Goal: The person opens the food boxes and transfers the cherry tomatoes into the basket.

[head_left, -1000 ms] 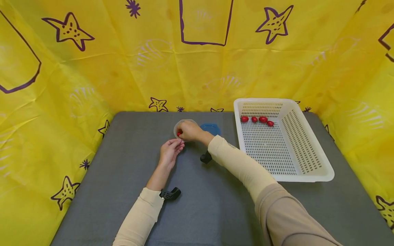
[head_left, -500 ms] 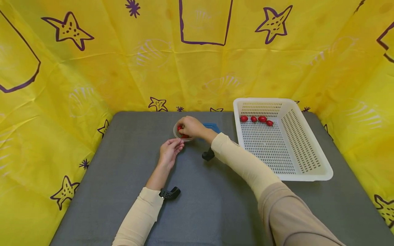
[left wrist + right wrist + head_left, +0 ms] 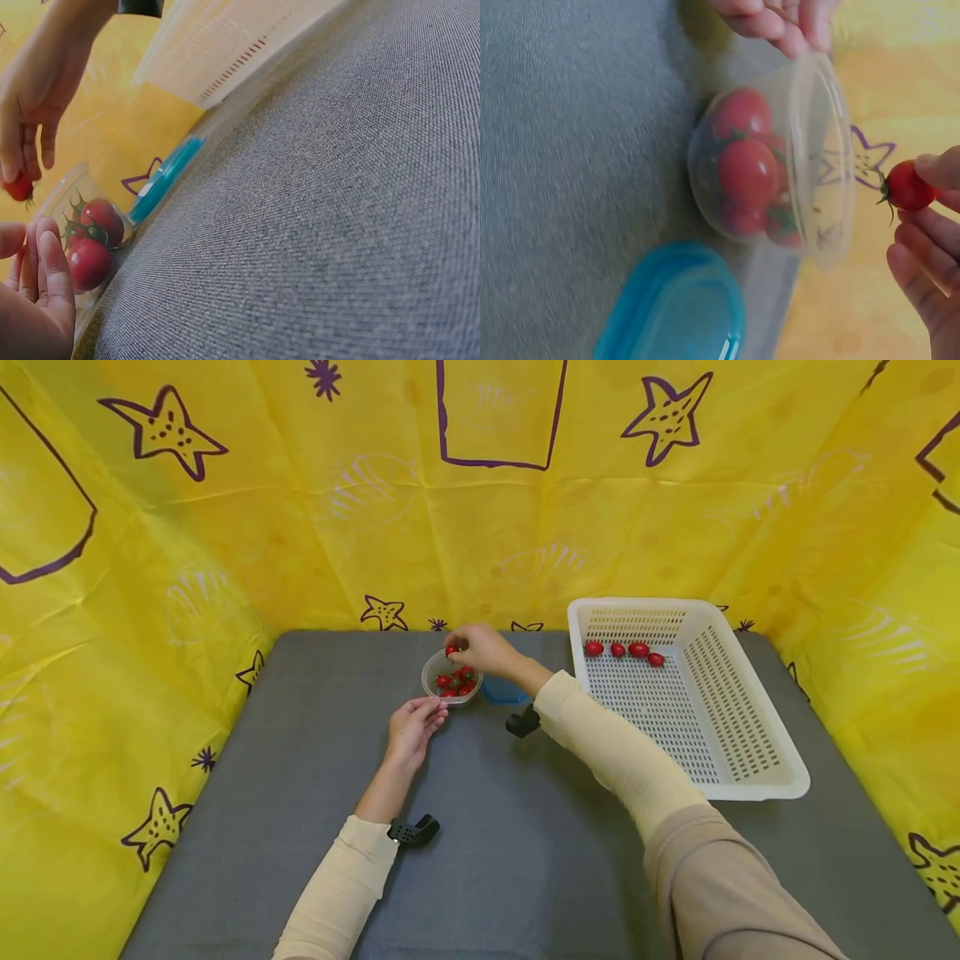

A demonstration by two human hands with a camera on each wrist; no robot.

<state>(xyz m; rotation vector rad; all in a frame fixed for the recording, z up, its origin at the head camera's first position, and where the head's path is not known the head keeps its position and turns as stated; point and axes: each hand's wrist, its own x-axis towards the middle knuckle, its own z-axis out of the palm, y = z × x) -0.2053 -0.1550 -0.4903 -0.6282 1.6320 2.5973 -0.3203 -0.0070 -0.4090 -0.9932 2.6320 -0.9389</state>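
A clear plastic container [image 3: 814, 157] holds several red cherry tomatoes [image 3: 748, 174] with green stems. At its near rim, in the head view, my left hand [image 3: 414, 728] pinches the edge between thumb and fingers. My right hand [image 3: 486, 653] is over the container's far side. Between its thumb and fingertips it holds one cherry tomato [image 3: 910, 186], which the right wrist view shows just beyond the rim, stem toward the container. The blue lid [image 3: 686, 304] lies on the table beside the container, partly covered by my right hand and wrist in the head view.
To the right stands a white perforated basket [image 3: 787, 768], with several red tomatoes [image 3: 638, 649] along its far left part. A grey cloth covers the table [image 3: 510, 877]. Behind it hangs a yellow curtain [image 3: 495, 543] with starfish drawings.
My right hand has risen out of the container with a cherry tomato and shifted up and right in the head view, uncovering the tomatoes inside. My left hand stays at the rim.
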